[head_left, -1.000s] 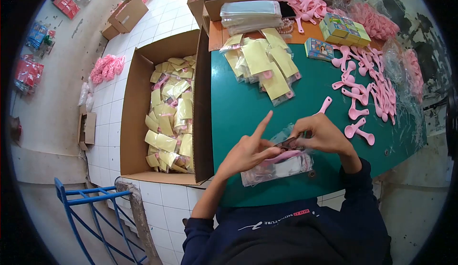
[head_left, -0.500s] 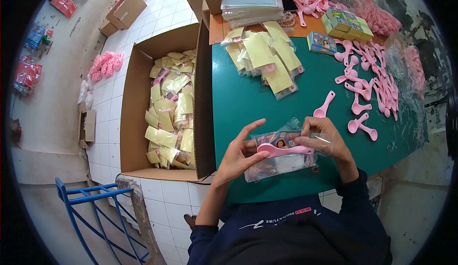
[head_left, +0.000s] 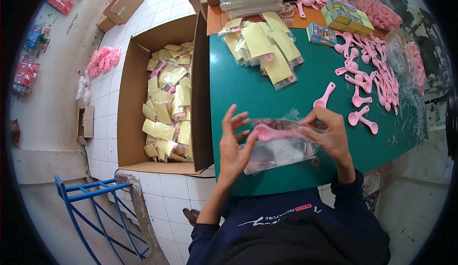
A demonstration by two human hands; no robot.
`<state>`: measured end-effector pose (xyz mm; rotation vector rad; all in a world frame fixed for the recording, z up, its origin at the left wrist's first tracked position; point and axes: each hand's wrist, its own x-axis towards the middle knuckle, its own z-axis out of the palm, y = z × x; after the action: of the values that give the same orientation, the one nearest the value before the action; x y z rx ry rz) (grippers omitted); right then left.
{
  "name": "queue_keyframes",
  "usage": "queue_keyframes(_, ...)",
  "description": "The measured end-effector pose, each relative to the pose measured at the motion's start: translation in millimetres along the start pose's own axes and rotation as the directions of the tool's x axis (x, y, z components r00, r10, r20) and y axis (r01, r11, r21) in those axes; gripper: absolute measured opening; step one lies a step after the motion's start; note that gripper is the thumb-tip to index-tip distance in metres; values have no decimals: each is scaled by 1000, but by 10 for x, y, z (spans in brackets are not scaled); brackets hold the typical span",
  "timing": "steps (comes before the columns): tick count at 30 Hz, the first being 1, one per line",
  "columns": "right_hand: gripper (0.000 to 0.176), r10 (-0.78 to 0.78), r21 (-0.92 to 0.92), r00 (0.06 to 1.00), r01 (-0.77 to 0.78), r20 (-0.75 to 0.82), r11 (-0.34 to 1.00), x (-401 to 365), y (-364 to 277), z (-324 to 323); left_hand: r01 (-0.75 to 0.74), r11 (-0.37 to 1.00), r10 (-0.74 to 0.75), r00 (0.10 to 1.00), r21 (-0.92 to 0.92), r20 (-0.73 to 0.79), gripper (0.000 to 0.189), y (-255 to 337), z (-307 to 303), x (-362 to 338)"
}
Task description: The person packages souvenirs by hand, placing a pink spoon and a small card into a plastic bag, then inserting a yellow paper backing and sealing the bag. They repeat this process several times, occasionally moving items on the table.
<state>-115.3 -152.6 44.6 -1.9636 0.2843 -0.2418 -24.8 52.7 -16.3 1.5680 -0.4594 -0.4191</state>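
A clear plastic bag (head_left: pixel 286 122) with a pink spoon (head_left: pixel 274 132) and a printed card in it is blurred by motion above the table's front part. My right hand (head_left: pixel 329 131) pinches the bag's right end. At the bag's left end is my left hand (head_left: pixel 234 145), its fingers spread; the thumb is near the spoon's bowl, and contact is unclear. Beneath the bag lies a stack of empty clear bags (head_left: pixel 281 156). Another pink spoon (head_left: pixel 325 95) rests just beyond my right hand.
Left of the green table (head_left: pixel 229 93) stands a carton (head_left: pixel 129 121) of filled packets. Filled packets (head_left: pixel 262 45) pile up at the table's back, near card stacks (head_left: pixel 346 17). Many pink spoons (head_left: pixel 381 81) lie at right. A blue metal frame (head_left: pixel 90 196) is at lower left.
My left hand has loosened its grip and its fingers have spread. The spoon and card have shifted slightly up in view with the bag, and the whole view has moved a little.
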Motion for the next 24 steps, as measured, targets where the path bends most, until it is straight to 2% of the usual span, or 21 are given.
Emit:
queue_keyframes(1,18,-63,-89,996,57,-62,994,4,-25,33,-61,980,83,990,189,-114,65,-24,25,-28)
queue_keyframes(2,21,-154,-170,988,149,-19,974,5,-20,76,44,998,-44,999,-37,-7,64,-27,47,-77)
queue_keyframes(3,23,-238,-244,971,239,33,940,-3,1,132,175,954,-148,981,-245,125,64,-24,59,-166)
queue_keyframes(4,26,-318,-308,944,331,94,892,-14,16,170,317,850,-218,939,-422,267,63,-24,69,-247)
queue_keyframes(5,33,-251,-324,931,331,265,886,-59,15,187,419,795,-279,895,-438,349,61,-29,82,-299)
queue_keyframes(8,34,-230,-295,884,366,407,882,-163,53,261,433,839,-337,889,-329,311,59,-182,116,-398)
queue_keyframes(12,30,-231,-298,869,382,437,875,-263,132,383,417,863,-321,889,-284,328,61,-125,120,-454)
queue_keyframes(18,21,-273,-261,830,437,487,861,-279,181,523,496,834,-415,852,-242,319,57,-31,78,-549)
queue_keyframes(21,21,-298,-204,841,422,452,883,-254,196,542,354,929,-320,913,-104,252,58,-21,100,-552)
queue_keyframes(24,22,-192,-136,842,297,504,945,-229,158,513,264,956,-290,922,129,258,59,48,107,-572)
